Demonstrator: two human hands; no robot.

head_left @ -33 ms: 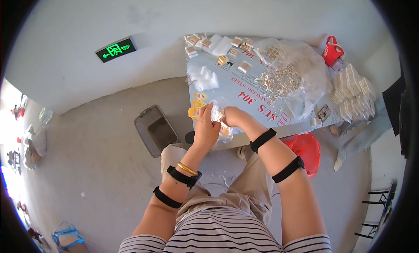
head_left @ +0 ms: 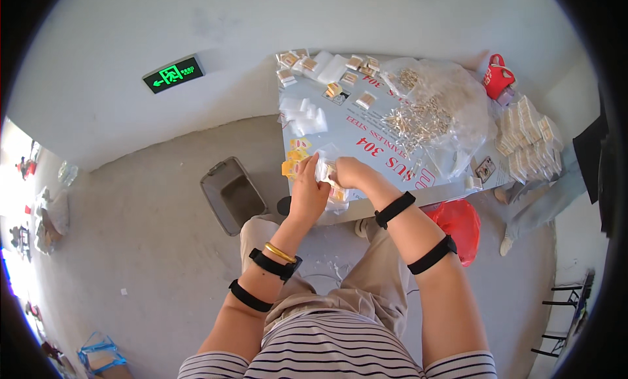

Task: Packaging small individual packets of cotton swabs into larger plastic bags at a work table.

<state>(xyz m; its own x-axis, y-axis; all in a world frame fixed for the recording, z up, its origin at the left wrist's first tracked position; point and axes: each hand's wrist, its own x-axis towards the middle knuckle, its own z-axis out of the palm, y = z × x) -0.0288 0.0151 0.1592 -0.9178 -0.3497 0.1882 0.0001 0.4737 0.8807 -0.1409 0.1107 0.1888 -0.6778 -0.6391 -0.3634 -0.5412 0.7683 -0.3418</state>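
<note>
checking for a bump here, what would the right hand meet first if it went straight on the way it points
Probably the clear plastic packet in the left hand, just left of the right hand; depth is unclear, so they may be touching.

A lit green-and-black sign (head_left: 174,73) hangs on the pale far wall (head_left: 392,19); on the grey floor (head_left: 150,268), left of the table (head_left: 337,127), stands a grey rectangular bin (head_left: 218,202); a red looped carrier (head_left: 498,81) sits at the table's far right corner; a red plastic bag (head_left: 461,232) shows below its near right edge; farther right are another person's grey trousers (head_left: 549,205) and pale shoe (head_left: 507,247); a blue-edged bag (head_left: 103,358) lies near left; a white scrap (head_left: 124,291) lies farther in; black bars (head_left: 561,304) show near right.
</note>
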